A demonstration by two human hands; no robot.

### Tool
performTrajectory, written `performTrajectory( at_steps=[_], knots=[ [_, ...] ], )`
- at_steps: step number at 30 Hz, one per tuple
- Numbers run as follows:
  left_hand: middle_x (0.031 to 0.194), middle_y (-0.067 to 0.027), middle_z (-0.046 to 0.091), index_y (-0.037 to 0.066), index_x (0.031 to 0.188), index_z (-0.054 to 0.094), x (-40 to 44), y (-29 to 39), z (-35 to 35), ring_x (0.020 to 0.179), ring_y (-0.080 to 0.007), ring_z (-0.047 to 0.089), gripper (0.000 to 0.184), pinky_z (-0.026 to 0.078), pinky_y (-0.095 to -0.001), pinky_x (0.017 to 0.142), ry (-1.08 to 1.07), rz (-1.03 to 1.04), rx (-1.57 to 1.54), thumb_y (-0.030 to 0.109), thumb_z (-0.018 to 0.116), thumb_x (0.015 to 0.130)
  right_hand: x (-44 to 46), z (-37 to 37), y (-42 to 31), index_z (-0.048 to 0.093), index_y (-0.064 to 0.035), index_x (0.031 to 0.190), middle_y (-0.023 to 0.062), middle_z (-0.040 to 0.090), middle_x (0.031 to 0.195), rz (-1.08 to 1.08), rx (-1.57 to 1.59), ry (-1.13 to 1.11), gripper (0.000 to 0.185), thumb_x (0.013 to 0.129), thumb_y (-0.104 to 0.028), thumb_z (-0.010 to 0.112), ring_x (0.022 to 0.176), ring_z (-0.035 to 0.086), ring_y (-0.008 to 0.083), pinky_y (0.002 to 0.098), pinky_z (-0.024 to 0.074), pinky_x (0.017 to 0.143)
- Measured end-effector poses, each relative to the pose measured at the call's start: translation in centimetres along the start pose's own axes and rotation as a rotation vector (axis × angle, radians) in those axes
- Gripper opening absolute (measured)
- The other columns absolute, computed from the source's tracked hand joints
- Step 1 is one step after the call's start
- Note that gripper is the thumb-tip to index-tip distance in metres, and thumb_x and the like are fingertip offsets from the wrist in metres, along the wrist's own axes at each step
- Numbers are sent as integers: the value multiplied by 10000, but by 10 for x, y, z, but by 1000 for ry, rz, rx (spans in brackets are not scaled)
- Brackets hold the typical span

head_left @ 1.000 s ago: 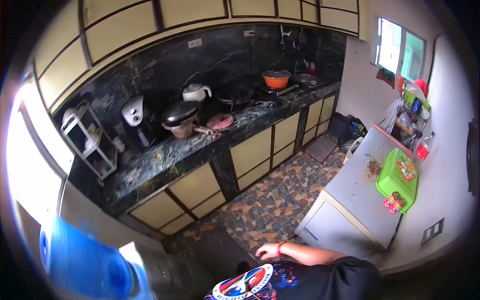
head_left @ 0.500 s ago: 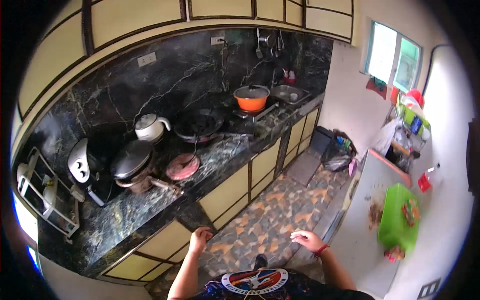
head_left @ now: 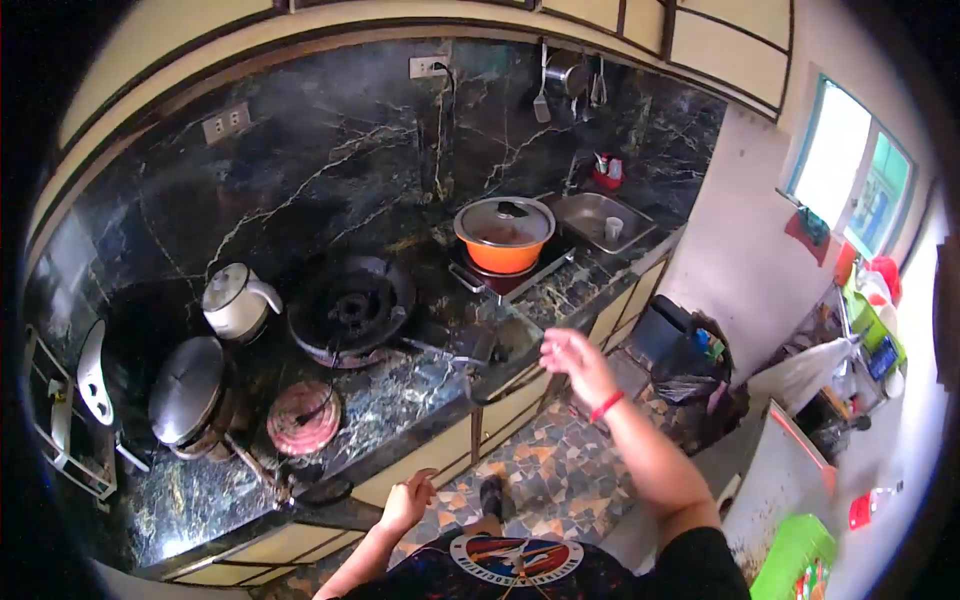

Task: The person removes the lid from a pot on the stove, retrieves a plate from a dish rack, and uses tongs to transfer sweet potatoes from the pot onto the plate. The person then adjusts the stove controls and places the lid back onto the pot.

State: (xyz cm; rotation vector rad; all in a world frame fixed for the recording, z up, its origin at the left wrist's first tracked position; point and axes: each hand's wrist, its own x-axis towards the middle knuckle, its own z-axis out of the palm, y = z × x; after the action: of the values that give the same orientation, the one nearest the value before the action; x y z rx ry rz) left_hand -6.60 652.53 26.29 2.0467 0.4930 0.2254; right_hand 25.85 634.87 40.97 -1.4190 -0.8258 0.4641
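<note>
Orange pot [head_left: 503, 256], upright, ahead and left of the nearer right hand [head_left: 584, 368]; left hand [head_left: 405, 505] farther back, both empty, fingers apart!

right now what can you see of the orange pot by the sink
The orange pot is round, bright orange and shiny outside, with a paler rim. It stands upright on a flat, dark cooker on the counter, just left of the sink. A see-through lid with a dark knob covers it; what is inside is too unclear to name. The right hand is nearer the camera, apart from it.
</note>
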Motion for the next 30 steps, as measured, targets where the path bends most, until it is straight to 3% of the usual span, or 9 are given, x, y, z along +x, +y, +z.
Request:
performTrajectory(
  at_steps=[2, 8, 11, 14, 17, 21, 22, 25, 30],
  knots=[
    [713, -95, 636, 46, 1162, 564, 47, 10, 5, 609, -196, 623, 299, 506, -335, 611, 96, 56, -32, 71, 428, 897, 77, -34, 12, 501, -44, 1209, 90, 613, 1007, -94, -23, 19, 295, 973, -217, 473, 850, 634, 160, 285, 516, 764],
    [696, -95, 610, 14, 1128, 583, 186, 78, 20, 647, -216, 628, 302, 498, -320, 635, 119, 143, -120, -13, 456, 855, 262, -104, 17, 497, -37, 1167, 78, 625, 923, -24, -199, 128, 258, 948, -175, 496, 759, 648, 152, 264, 511, 652],
    [732, -116, 605, -1, 1139, 575, 233, 121, 17, 711, -224, 626, 286, 497, -326, 670, 66, 97, -158, -19, 453, 881, 351, -121, 53, 468, -22, 1193, 125, 635, 942, -110, -475, 53, 399, 895, -255, 598, 677, 647, 166, 282, 516, 620],
    [730, -104, 598, -12, 1130, 579, 274, 115, 35, 688, -217, 613, 272, 494, -319, 655, 145, 144, -246, -26, 450, 891, 414, -103, 56, 412, -24, 1241, 156, 632, 937, 89, -644, -88, 583, 825, -329, 684, 598, 636, 178, 298, 518, 556],
    [698, -83, 585, -18, 1088, 600, 301, 130, 43, 641, -168, 585, 264, 481, -287, 621, 308, 10, -209, -53, 450, 875, 441, -87, 51, 345, -32, 1282, 176, 628, 934, 327, -583, -228, 731, 763, -355, 746, 558, 626, 184, 312, 510, 489],
    [639, -64, 550, -2, 1069, 604, 333, 153, 70, 589, -145, 554, 251, 457, -279, 569, 584, -159, -123, -23, 453, 869, 461, -92, 88, 328, -49, 1278, 125, 606, 859, 307, -318, -444, 663, 756, -184, 714, 524, 587, 169, 310, 495, 448],
    [624, -63, 538, 5, 1070, 605, 342, 158, 80, 575, -140, 540, 258, 446, -274, 558, 673, -185, -191, -23, 445, 871, 464, -98, 85, 344, -100, 1279, 71, 559, 782, 303, -319, -489, 593, 767, -88, 643, 480, 525, 142, 294, 450, 415],
    [623, -64, 530, 1, 1066, 604, 362, 172, 103, 560, -132, 517, 266, 422, -261, 540, 801, -245, -188, -31, 417, 879, 487, -129, 72, 372, -136, 1280, 18, 485, 682, 309, -101, -611, 554, 792, -9, 603, 514, 450, 81, 236, 354, 430],
    [625, -43, 527, 10, 1049, 616, 376, 184, 115, 572, -114, 513, 268, 414, -252, 543, 948, -367, -147, -20, 419, 869, 533, -200, 25, 419, -185, 1270, 6, 496, 817, 14, -72, -531, 555, 778, -8, 606, 570, 433, 68, 228, 368, 467]
  ],
)
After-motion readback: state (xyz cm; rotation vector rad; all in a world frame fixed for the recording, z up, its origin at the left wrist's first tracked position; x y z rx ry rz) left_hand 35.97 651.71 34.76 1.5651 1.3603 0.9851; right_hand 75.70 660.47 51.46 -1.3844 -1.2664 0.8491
